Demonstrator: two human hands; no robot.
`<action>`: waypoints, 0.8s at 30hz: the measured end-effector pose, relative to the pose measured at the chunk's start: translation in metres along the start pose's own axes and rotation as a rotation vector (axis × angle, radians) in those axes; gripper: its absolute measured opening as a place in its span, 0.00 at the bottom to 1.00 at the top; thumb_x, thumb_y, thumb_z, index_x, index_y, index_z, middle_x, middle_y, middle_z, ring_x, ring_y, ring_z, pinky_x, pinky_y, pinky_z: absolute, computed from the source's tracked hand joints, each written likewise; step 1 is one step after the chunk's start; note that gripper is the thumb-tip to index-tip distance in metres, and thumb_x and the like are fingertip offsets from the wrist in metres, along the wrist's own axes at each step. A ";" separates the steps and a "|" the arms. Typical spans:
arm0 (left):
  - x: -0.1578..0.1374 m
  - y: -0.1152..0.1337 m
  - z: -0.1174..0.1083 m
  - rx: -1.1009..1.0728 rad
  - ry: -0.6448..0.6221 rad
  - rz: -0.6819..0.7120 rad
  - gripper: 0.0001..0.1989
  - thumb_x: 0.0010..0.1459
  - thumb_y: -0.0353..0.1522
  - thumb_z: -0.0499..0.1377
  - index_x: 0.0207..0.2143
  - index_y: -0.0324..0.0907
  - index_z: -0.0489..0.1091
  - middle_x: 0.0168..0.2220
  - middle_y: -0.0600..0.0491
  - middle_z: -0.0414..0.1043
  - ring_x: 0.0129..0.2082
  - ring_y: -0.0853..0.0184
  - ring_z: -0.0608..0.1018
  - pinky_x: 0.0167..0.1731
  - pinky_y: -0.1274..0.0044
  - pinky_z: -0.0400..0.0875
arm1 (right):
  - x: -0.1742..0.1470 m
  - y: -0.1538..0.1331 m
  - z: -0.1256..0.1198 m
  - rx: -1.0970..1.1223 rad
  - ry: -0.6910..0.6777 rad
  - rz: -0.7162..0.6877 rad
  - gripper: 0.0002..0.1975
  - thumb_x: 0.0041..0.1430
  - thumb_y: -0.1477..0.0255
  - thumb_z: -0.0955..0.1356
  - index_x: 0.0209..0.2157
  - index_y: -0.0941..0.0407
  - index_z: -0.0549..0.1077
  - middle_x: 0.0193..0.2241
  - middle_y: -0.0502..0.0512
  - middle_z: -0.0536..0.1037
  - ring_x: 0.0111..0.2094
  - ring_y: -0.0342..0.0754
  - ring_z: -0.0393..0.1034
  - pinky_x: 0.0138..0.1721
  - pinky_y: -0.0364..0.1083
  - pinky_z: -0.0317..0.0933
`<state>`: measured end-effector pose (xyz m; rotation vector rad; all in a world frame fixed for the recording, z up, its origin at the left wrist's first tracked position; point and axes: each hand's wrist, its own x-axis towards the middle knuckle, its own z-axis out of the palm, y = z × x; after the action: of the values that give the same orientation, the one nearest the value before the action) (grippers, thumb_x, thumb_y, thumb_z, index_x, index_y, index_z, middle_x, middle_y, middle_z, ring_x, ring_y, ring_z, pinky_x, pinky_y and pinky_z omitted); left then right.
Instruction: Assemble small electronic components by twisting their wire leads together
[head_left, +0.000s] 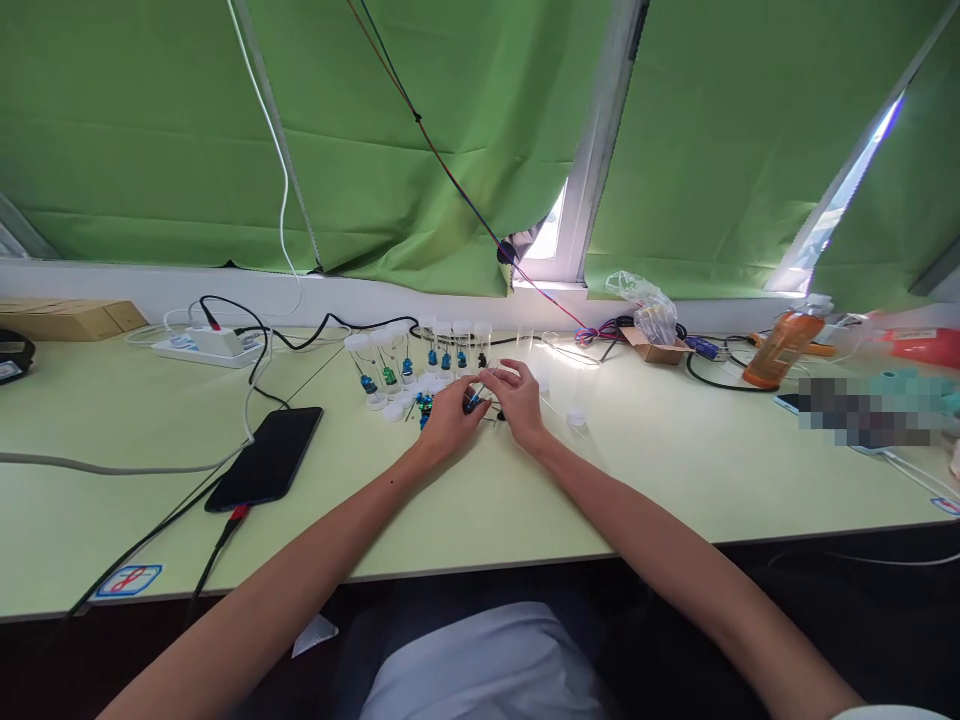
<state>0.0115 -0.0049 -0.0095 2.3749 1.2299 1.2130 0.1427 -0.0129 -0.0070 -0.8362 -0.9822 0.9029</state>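
My left hand and my right hand meet over the middle of the table. The left fingers pinch a small dark blue piece with a thin rod. My right thumb and fingertips are closed at the rod's upper end, partly hiding it. Beside the left hand lies a cluster of small blue and green pieces. A small black piece lies under the right hand. Behind the hands, several clear tubes hold a blue or green piece each, with a thin rod. White round caps lie among them.
A black phone with a cable lies at left, near a white power strip. To the right are a clear tube, a small cardboard box, an orange bottle and loose cables. Green curtains hang behind.
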 end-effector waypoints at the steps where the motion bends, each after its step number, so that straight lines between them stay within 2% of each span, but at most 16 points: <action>1: 0.000 0.001 -0.001 -0.008 0.005 0.002 0.17 0.57 0.35 0.58 0.49 0.40 0.69 0.31 0.54 0.71 0.28 0.68 0.71 0.31 0.75 0.65 | -0.002 -0.001 0.002 0.005 -0.009 0.009 0.28 0.43 0.62 0.76 0.45 0.55 0.66 0.37 0.56 0.80 0.41 0.49 0.76 0.45 0.48 0.70; 3: 0.000 0.004 -0.003 -0.033 0.014 0.005 0.15 0.57 0.35 0.57 0.47 0.41 0.68 0.31 0.53 0.72 0.28 0.68 0.71 0.31 0.76 0.65 | -0.005 -0.001 0.005 -0.005 -0.039 0.021 0.29 0.43 0.62 0.76 0.45 0.55 0.66 0.38 0.56 0.80 0.41 0.49 0.76 0.43 0.48 0.70; 6: 0.000 0.007 -0.005 -0.066 0.025 -0.006 0.15 0.57 0.33 0.57 0.47 0.43 0.67 0.35 0.52 0.75 0.30 0.68 0.73 0.33 0.75 0.67 | -0.008 0.002 0.008 -0.087 -0.090 0.013 0.22 0.46 0.59 0.74 0.39 0.54 0.68 0.36 0.54 0.80 0.40 0.49 0.77 0.42 0.47 0.71; 9: 0.000 0.009 -0.006 -0.084 0.014 -0.024 0.16 0.55 0.31 0.58 0.47 0.44 0.65 0.36 0.52 0.76 0.31 0.67 0.75 0.34 0.74 0.69 | -0.009 0.004 0.009 -0.167 -0.103 -0.034 0.17 0.50 0.57 0.72 0.36 0.54 0.69 0.33 0.52 0.80 0.37 0.49 0.77 0.42 0.48 0.70; 12: 0.001 0.011 -0.008 -0.109 -0.007 -0.023 0.17 0.54 0.31 0.58 0.48 0.44 0.64 0.38 0.51 0.76 0.32 0.66 0.76 0.35 0.74 0.71 | -0.010 0.003 0.009 -0.202 -0.091 -0.105 0.17 0.51 0.58 0.71 0.37 0.53 0.69 0.32 0.52 0.80 0.36 0.49 0.77 0.42 0.49 0.70; 16: 0.003 0.014 -0.014 -0.144 -0.029 0.083 0.20 0.55 0.31 0.57 0.51 0.43 0.64 0.46 0.49 0.75 0.40 0.66 0.78 0.43 0.72 0.72 | -0.010 -0.002 0.008 -0.240 -0.092 -0.210 0.16 0.54 0.57 0.70 0.39 0.52 0.68 0.33 0.51 0.80 0.37 0.49 0.76 0.44 0.50 0.69; 19: 0.009 0.012 -0.024 -0.117 -0.001 0.164 0.22 0.54 0.33 0.58 0.53 0.43 0.64 0.51 0.48 0.72 0.45 0.65 0.76 0.46 0.72 0.72 | -0.009 -0.007 0.006 -0.250 -0.043 -0.253 0.17 0.54 0.57 0.70 0.41 0.51 0.68 0.35 0.52 0.79 0.36 0.49 0.75 0.44 0.50 0.68; 22: 0.017 0.003 -0.036 -0.044 0.067 0.164 0.17 0.55 0.34 0.58 0.47 0.42 0.69 0.46 0.48 0.73 0.44 0.64 0.75 0.40 0.74 0.72 | -0.007 -0.009 0.004 -0.262 -0.009 -0.286 0.17 0.54 0.58 0.70 0.42 0.51 0.67 0.37 0.52 0.79 0.34 0.48 0.75 0.40 0.49 0.68; 24: 0.022 -0.006 -0.043 0.051 0.151 0.086 0.11 0.57 0.36 0.55 0.40 0.41 0.71 0.39 0.48 0.74 0.36 0.65 0.75 0.35 0.74 0.71 | -0.006 -0.009 0.003 -0.305 -0.016 -0.308 0.17 0.56 0.58 0.69 0.44 0.51 0.67 0.37 0.52 0.78 0.32 0.47 0.74 0.39 0.48 0.67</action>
<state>-0.0169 0.0078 0.0272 2.4341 1.2261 1.4275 0.1402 -0.0215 0.0003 -0.9017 -1.2437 0.5030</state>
